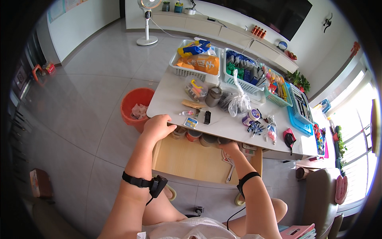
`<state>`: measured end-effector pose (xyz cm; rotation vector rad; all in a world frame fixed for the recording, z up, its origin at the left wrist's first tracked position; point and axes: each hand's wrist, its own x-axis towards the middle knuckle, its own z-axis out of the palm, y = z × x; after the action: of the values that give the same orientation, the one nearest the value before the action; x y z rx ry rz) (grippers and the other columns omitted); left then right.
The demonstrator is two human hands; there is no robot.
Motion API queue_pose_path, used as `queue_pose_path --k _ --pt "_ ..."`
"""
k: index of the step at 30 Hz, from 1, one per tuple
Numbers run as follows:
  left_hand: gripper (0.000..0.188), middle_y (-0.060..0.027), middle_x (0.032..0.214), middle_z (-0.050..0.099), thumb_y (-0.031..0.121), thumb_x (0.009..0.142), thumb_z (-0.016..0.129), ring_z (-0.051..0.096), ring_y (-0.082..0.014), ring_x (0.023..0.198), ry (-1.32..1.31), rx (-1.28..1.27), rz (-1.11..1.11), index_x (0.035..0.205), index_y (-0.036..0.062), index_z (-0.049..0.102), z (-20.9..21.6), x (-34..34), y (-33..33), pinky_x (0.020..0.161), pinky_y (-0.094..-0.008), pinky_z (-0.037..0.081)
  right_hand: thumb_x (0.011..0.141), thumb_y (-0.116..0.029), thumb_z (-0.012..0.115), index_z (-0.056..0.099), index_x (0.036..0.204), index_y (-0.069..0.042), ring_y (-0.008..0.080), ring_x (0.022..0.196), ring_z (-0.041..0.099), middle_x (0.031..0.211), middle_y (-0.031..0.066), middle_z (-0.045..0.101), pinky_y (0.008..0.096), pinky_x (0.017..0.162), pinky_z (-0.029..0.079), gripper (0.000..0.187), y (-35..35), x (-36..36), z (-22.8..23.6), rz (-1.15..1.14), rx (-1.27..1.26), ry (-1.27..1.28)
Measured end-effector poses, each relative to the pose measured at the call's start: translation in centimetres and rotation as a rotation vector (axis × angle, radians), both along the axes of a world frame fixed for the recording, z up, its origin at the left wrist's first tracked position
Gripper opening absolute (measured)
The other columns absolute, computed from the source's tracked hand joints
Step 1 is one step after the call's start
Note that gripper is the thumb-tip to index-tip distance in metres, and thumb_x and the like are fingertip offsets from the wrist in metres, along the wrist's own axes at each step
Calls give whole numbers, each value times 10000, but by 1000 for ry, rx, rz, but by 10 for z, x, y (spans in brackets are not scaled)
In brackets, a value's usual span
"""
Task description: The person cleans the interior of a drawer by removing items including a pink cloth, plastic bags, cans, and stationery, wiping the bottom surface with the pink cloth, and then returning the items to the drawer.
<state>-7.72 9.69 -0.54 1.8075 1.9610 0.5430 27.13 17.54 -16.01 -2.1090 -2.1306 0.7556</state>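
My left hand [158, 127] rests at the near left edge of the white table [167, 93], thumb and forefinger apart, with nothing seen in it. Below that edge a pale wooden drawer [187, 161] is pulled out. My right hand [230, 148] reaches into its back right part, fingers closed on a dark round container [223, 140], partly hidden under the tabletop. Left of it in a row stand a grey round container [208, 140], a red-and-grey tub [193, 136] and another tub [178, 132]. Cards [227, 156] and a thin white tool [230, 173] lie near my right wrist.
On the table are a small black box [207, 117], a blue-and-yellow packet [191, 122], a grey canister [213, 96], a knotted plastic bag [238, 101], a purple-and-white tub [251, 117] and loaded baskets [191, 72]. A red bin [129, 99] stands left; a chair [318, 195] stands right.
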Motion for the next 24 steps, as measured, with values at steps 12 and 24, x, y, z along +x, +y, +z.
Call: queue_pose_path --k 12,24 --pt "390 -145 948 638 346 757 649 603 -293 909 3 17 72 994 38 617 -1 -10 -2 777 -378 477 753 -285 595 657 895 -108 265 951 591 1009 107 626 362 772 494 236 -35 -142 170 235 74 -59" --pt "361 -152 894 646 327 758 652 614 -300 870 -64 137 150 959 29 626 -10 -33 -11 749 -388 482 783 -200 607 669 800 -92 240 855 586 906 64 592 358 652 497 125 9 -175 166 366 839 -34"
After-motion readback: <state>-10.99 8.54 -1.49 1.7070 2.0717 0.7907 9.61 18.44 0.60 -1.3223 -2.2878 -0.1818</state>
